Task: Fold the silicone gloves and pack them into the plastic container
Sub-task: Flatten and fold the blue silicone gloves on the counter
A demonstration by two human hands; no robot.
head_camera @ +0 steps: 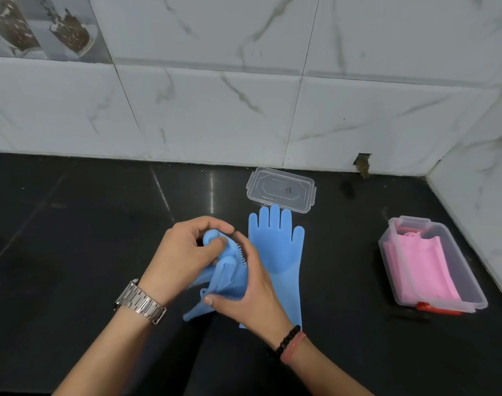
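Both hands work a crumpled blue glove (227, 274) held just above the black counter (72, 238) at centre. The left hand (184, 252), with a metal watch (140, 301) on its wrist, pinches the glove's far end between thumb and fingers, curled tight around a rounded lump of silicone. The right hand (255, 292), wearing a black bead bracelet (287, 340) and a red thread, wraps the glove's right side, its thumb pressing the near edge; the glove's bristles show between the two hands. The glove's cuff fans out toward the near left, below the hands. A second blue glove (281, 252) lies flat just to the right, fingers pointing far, partly under the right hand. A clear lid (281, 190) lies beyond its fingertips, near the tiled wall (244, 110). Well apart to the right stands an open clear container (469, 292) with pink gloves (415, 267) folded inside it.
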